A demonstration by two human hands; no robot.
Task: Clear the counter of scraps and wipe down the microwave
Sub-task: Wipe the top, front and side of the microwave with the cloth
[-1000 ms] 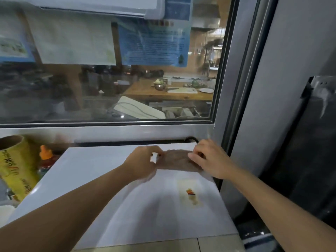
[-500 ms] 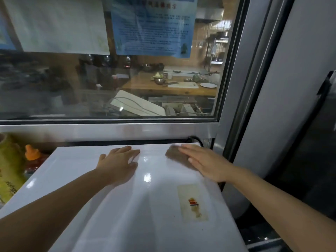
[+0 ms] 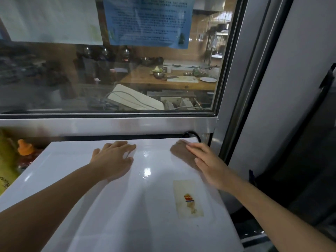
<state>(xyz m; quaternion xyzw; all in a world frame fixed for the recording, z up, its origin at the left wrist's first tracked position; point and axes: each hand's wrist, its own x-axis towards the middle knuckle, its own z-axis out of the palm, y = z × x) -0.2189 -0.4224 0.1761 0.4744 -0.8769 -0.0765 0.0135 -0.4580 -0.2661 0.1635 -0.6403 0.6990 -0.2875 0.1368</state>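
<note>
White glossy top of the microwave fills the lower frame, viewed from above, with its back edge just below a steel window frame.

Left hand: flat on the top panel, palm down, fingers straight and slightly spread, pointing toward the back edge. Holds nothing, just resting or pressing on the surface, left of centre.

Right hand: also flat, fingers straight and close together, pressing down on a brown cloth. No curl round it, no pinch; the fingers lie on top. Cloth sits at the back right corner of the top, touching the surface, with its far end sticking out past the fingertips. How much of the cloth is under the palm: cannot tell.

The two hands are well apart, with a bare shiny strip of panel between them showing light glints.

Yellowed sticker with a small red and orange mark sits on the top panel nearer the camera, below the right hand and not touched by it.

Black cable loops behind the back right corner. Left of the microwave: an orange-capped bottle and a yellow roll, both partly cut off. Blue printed notice is stuck on the window above.
</note>
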